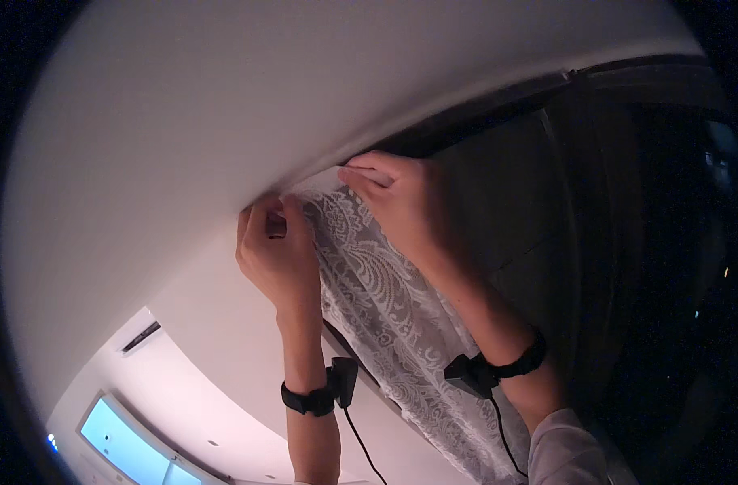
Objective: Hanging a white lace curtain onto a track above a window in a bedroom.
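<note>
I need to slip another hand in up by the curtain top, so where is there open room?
Open: the bare white ceiling left of the left hand, and the dark window right of the right hand. Crowded: where both hands pinch the lace curtain top.

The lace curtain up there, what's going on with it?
A person is reaching overhead with both bare hands at the top edge of a white lace curtain, where it meets the ceiling beside a dark window. The left hand pinches the curtain's upper corner; the right hand presses its top edge with the fingertips. The rest of the curtain hangs below. Each wrist wears a black band with a small device.
</note>
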Available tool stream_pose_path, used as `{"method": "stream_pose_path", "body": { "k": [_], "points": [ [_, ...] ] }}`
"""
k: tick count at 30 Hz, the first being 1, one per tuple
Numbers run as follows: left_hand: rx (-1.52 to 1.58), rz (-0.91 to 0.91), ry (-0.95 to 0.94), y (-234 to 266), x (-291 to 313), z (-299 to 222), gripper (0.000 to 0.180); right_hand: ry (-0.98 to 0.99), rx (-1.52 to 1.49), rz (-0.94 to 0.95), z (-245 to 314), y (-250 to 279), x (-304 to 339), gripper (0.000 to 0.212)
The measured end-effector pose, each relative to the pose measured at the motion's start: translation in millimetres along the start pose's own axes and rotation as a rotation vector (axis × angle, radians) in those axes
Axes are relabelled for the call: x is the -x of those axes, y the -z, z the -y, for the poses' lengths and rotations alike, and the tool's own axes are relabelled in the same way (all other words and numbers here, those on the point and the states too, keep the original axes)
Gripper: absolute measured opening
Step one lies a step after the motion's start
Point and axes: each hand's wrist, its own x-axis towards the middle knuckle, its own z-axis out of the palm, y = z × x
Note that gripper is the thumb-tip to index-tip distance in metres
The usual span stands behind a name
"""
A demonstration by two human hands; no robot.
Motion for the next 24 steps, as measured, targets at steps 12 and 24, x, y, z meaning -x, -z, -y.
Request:
{"method": "stream_pose_path", "body": {
  "k": [12, 24],
  "points": [
    [0.133, 0.025, 0.054, 5, 0, 17, 0.012, 0.037, 0.017, 0.098, 5, -17, -12, 0.021],
    [0.117, -0.151, -0.018, 10, 27, 12, 0.008, 0.134, -0.025, 0.255, -3, -56, -15, 0.016]
  ]
}}
